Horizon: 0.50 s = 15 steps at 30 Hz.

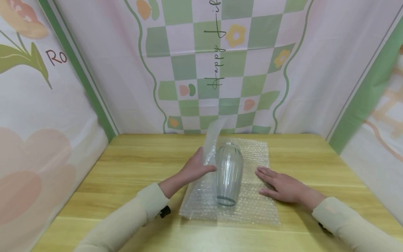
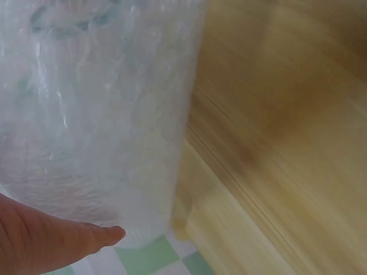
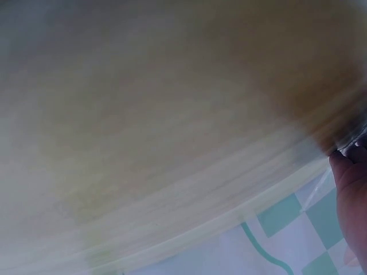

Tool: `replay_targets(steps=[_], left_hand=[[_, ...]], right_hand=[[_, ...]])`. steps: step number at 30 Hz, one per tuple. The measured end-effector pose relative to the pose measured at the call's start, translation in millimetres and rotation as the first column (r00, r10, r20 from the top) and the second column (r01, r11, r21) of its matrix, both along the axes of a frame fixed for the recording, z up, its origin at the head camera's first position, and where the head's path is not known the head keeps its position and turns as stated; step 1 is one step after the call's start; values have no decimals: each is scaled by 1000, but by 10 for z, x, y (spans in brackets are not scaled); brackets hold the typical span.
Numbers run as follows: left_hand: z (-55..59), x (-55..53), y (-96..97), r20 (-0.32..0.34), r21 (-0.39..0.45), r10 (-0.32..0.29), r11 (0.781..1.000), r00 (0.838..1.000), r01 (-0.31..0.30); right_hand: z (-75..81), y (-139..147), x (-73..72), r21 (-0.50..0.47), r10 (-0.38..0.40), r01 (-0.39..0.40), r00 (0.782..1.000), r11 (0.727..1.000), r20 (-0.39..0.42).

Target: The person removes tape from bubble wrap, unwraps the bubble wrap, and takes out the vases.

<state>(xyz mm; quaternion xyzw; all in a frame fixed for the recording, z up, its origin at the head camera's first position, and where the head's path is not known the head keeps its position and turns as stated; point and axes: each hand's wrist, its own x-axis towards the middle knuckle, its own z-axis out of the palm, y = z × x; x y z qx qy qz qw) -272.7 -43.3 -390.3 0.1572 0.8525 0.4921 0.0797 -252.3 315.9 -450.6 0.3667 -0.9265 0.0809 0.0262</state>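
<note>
A clear ribbed glass vase (image 1: 230, 173) lies on a sheet of bubble wrap (image 1: 256, 206), its neck toward the back wall. My left hand (image 1: 190, 169) holds the left part of the wrap, which stands up beside the vase. The thumb points toward the vase, while the wrap partly covers the other fingers. In the left wrist view, the vase's rim shows faintly through the bubble wrap (image 2: 114, 103), with one finger or thumb (image 2: 69, 238) against it. My right hand (image 1: 283, 185) rests flat, fingers extended over the wrap's right edge. Few of its fingers (image 3: 350, 177) appear in the right wrist view.
Under the wrap is a wood-grain table (image 1: 141, 154). A patterned cloth (image 1: 207, 66) hangs behind the table, with more printed cloth at the left (image 1: 41, 140) and right. A small black device (image 1: 164, 211) sits at the left cuff.
</note>
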Motion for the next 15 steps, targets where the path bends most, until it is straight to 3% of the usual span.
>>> replay_targets(steps=[7, 15], left_hand=[[-1, -20, -135, -20, 55, -14, 998, 1000, 15], [-30, -43, -241, -6, 8, 37, 999, 999, -37]], right_hand=[[10, 1, 6, -2, -4, 4, 1000, 1000, -1], [4, 5, 3, 1, -13, 13, 1000, 1000, 27]])
